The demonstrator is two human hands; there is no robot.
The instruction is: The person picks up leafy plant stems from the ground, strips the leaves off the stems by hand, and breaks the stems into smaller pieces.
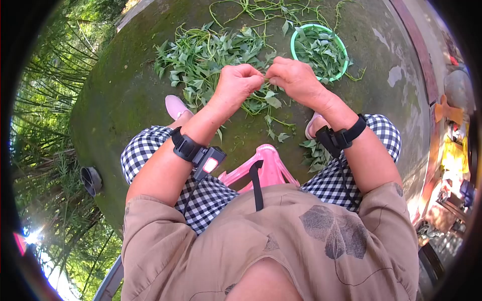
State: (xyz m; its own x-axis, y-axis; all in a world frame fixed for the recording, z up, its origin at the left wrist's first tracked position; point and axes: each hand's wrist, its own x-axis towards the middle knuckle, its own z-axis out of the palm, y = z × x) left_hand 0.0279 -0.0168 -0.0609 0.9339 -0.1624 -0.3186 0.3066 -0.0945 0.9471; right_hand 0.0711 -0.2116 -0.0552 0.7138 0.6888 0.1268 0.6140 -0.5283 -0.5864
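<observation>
Plainly, in the head view, both hands meet over the floor (125, 95); the left hand (240, 83) and the right hand (295, 80) have thumb and fingertips pinched together, nearly touching each other, clamped on a thin stem (265, 78) that shows as a small pale bit between them; the rest of it is mostly hidden by the fingers.

Beyond and below the hands lies the leaf pile (201, 60), toward the floor's far edge; loose vines (249, 9) trail farther out; the basket (345, 52), green-rimmed and full of leaves, stands beyond the right hand, toward the floor's right edge, where a reddish kerb (416, 47) runs; a small heap (316, 156) of leaves sits beside the right shoe (310, 128); a dark pot (91, 180) lies tilted at the floor's left edge.

As for labels, the left wrist unit (210, 161) carries a white patch outlined in red, too small to read; the right wrist unit (331, 143) is black; the shirt (281, 200) bears a dark leaf print (336, 231); a pink stool (271, 163) shows between the knees.
</observation>
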